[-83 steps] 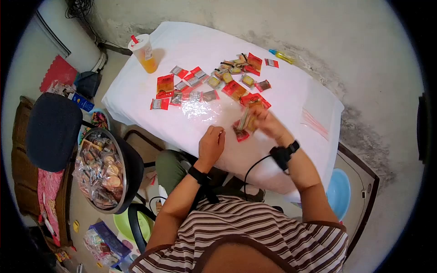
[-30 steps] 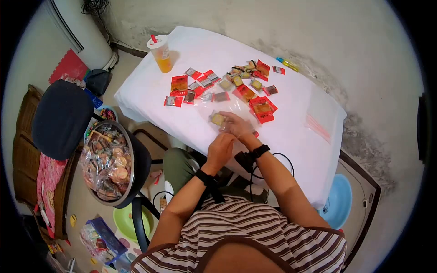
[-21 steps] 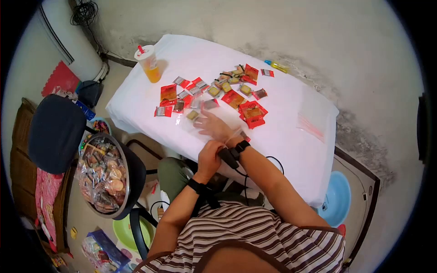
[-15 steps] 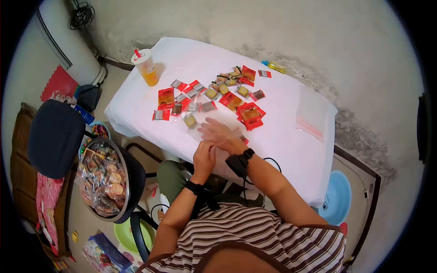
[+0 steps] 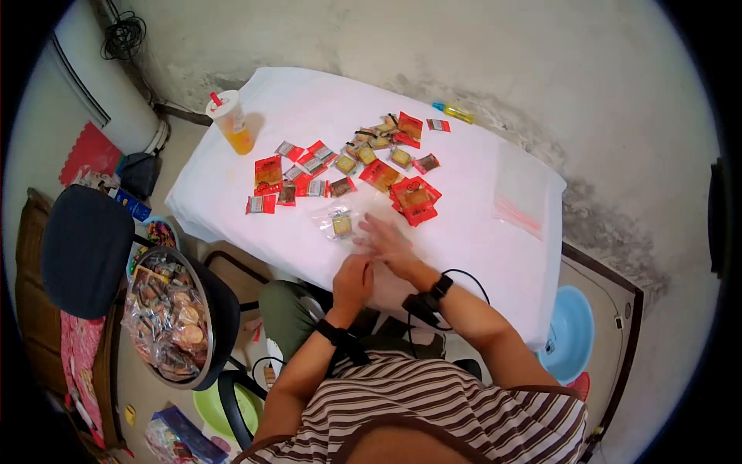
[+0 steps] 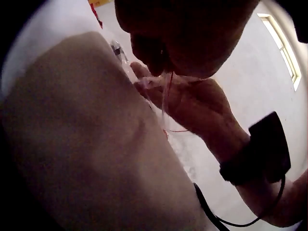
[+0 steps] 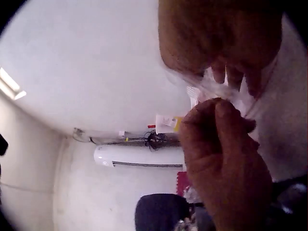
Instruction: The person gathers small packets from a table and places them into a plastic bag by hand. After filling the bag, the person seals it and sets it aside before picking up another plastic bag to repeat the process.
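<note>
A clear zip bag (image 5: 338, 223) with one yellow snack packet inside lies on the white table (image 5: 479, 255) near its front edge. My left hand (image 5: 352, 278) pinches the bag's mouth at the table edge. In the left wrist view the bag's red zip line (image 6: 166, 96) hangs from my left hand (image 6: 183, 33). My right hand (image 5: 386, 243) lies with straight, spread fingers on the bag's mouth, right beside the left. The right wrist view shows my right hand (image 7: 216, 38) touching the crumpled bag (image 7: 216, 91), with the left hand (image 7: 226, 159) below it.
A spread of red and yellow snack packets (image 5: 363, 158) covers the table's middle. An orange drink cup (image 5: 232, 124) stands far left and a stack of clear bags (image 5: 519, 189) lies right. A bowl of snacks (image 5: 166, 313), a dark chair (image 5: 85, 247) and a blue basin (image 5: 572, 321) surround the table.
The right hand pushed a yellow packet into the bag, left it there and drew back to the bag's mouth. The left hand stayed at the table edge.
</note>
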Demonstrator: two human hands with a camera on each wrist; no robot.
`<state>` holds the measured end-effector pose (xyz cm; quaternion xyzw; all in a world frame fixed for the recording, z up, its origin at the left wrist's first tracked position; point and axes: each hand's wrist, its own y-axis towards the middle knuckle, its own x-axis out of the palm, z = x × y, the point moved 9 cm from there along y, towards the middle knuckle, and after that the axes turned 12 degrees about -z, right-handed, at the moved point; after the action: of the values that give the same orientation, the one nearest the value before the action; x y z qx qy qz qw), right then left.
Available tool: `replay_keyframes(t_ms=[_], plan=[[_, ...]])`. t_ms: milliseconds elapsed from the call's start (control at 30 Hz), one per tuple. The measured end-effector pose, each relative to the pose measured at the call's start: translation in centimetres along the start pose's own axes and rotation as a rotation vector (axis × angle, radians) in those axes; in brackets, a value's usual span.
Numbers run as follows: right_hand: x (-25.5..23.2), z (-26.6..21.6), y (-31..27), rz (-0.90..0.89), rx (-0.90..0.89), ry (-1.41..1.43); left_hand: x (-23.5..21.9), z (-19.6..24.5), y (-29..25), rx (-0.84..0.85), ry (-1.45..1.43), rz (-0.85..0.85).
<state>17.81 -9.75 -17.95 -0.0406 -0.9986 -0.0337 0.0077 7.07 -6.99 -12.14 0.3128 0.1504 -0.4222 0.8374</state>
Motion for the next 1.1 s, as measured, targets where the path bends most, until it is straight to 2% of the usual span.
replay_keyframes(t_ms=[33,67,133,167,233,267,333,367,400,433,467,533,567,633,667,733,767,833,867,900,933,967,1033,1067,1100], plan=[[0.3,-1.8,1.1,-0.038,-0.087,-0.488,-0.2,0.4,0.0,0.039,0.023,0.015],[0.5,-1.9,2.6,-0.038,-0.089,-0.484,-0.4,0.8,0.1,0.078,0.047,0.028],[2.3,-1.3,5.9,-0.16,-0.088,0.217,-0.6,-0.6,0.4,0.012,0.036,0.045],[2.7,-1.7,6.9,-0.161,-0.094,0.216,-0.8,-1.7,0.6,-0.051,0.021,0.069],[4.4,-0.8,8.4,-0.239,0.06,0.729,-2.1,-1.9,0.9,-0.022,0.044,0.131],[4.2,-0.8,8.8,-0.243,0.057,0.726,-3.0,-1.9,0.9,0.001,0.062,0.191],[4.2,-1.2,9.1,-0.286,-0.052,0.351,-3.6,-2.0,0.9,0.011,0.106,0.199],[4.0,-0.8,8.5,-0.282,-0.052,0.355,-3.8,-2.9,0.5,-0.068,0.019,0.208],[2.5,0.2,7.4,-0.192,0.06,-0.069,-4.0,-3.7,0.4,-0.145,-0.07,0.216],[1.0,0.5,6.2,-0.095,0.174,-0.495,-3.9,-3.9,0.5,-0.143,-0.073,0.212],[1.1,0.5,5.1,-0.091,0.176,-0.496,-3.6,-4.8,0.4,-0.186,-0.143,0.216],[3.2,-1.8,2.7,-0.144,0.155,-1.223,-2.9,-5.8,0.5,-0.23,-0.219,0.22],[3.2,-2.0,2.0,-0.145,0.158,-1.225,-2.5,-5.9,0.5,-0.238,-0.214,0.213],[4.2,-6.0,0.1,0.03,-0.246,-1.331,-1.9,-6.6,0.6,-0.245,-0.209,0.204],[4.1,-6.2,-0.8,0.031,-0.243,-1.33,-1.6,-7.2,0.4,-0.259,-0.248,0.209],[4.8,-6.4,-2.3,-0.232,-0.234,-0.978,-1.4,-7.5,0.2,-0.273,-0.287,0.21],[4.0,-7.6,-2.7,-0.23,-0.234,-0.978,-1.6,-7.0,0.2,-0.261,-0.212,0.207],[-0.6,-10.0,-2.2,-0.101,-0.046,-0.807,-1.5,-6.5,0.2,-0.247,-0.138,0.203],[-4.2,-10.5,-1.6,0.08,-0.139,-0.708,-1.2,-6.1,0.3,-0.196,-0.109,0.17],[-8.7,-10.7,-1.3,0.411,-0.098,-0.84,-0.8,-5.6,0.4,-0.145,-0.081,0.138],[-12.3,-9.6,-0.5,0.46,0.112,-0.717,-0.8,-5.7,0.3,-0.145,-0.081,0.138],[-14.7,-10.6,0.8,0.525,0.04,-0.964,-0.6,-5.5,0.4,-0.126,-0.03,0.123],[-18.9,-9.2,3.2,0.564,0.165,-1.124,-0.5,-5.3,0.5,-0.106,0.021,0.109],[-20.1,-8.8,4.4,0.562,0.162,-1.125,-0.4,-5.3,0.5,-0.102,0.032,0.104],[-20.8,-8.5,5.7,0.534,0.201,-1.269,-0.4,-5.3,0.5,-0.098,0.045,0.101]])
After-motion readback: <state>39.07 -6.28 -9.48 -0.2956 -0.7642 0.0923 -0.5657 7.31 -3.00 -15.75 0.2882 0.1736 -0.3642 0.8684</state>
